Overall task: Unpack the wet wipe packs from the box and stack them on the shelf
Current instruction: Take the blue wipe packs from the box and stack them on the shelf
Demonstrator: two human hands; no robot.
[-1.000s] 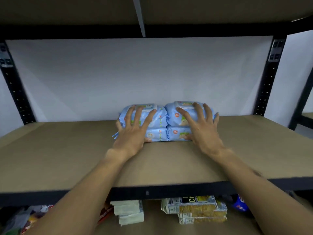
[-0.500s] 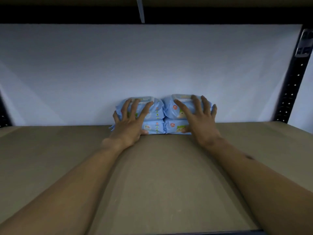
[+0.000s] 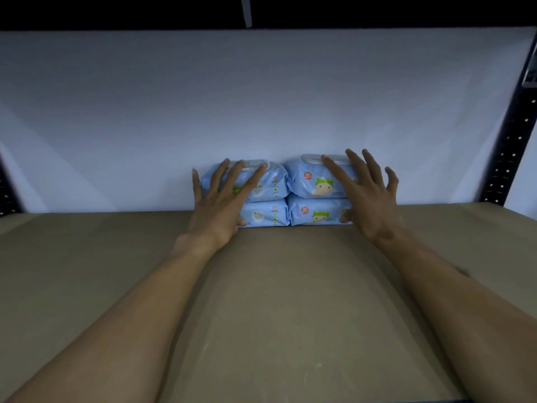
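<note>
Two stacks of light blue wet wipe packs stand side by side at the back of the brown shelf board (image 3: 276,286), against the white wall. The left stack (image 3: 270,199) and the right stack (image 3: 313,199) are each two packs high. My left hand (image 3: 220,202) lies flat against the front of the left stack, fingers straight and spread. In front of the right stack is my right hand (image 3: 366,196), its fingers spread over the upper pack and its thumb by the lower one. The box is out of view.
A black perforated shelf upright (image 3: 511,141) stands at the right. A dark shelf beam (image 3: 261,10) runs overhead. Bare board stretches to both sides of the packs.
The packs have slid back to the wall under both hands. The view has come closer, so the shelf's front edge and the lower shelf's goods are out of frame.
</note>
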